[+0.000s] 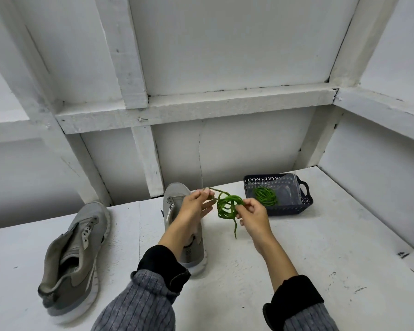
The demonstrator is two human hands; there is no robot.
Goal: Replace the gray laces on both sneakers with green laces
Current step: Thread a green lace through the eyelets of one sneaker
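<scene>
I hold a coiled green lace [227, 206] in the air between both hands. My left hand [196, 206] pinches one free end of it near the top, while my right hand [255, 215] pinches the right side of the coil; a loose tail hangs down. Below my left hand stands a gray sneaker [177, 201], partly hidden by my hand and wrist. A second gray sneaker [74, 256] with no lace in its eyelets lies on the left of the white table [296, 259]. Another green lace bundle [264, 195] lies in the dark basket [285, 209].
The dark blue plastic basket sits at the table's back right and also holds clear plastic wrap [285, 187]. White panelled walls with beams [189, 103] close in the table at the back and right.
</scene>
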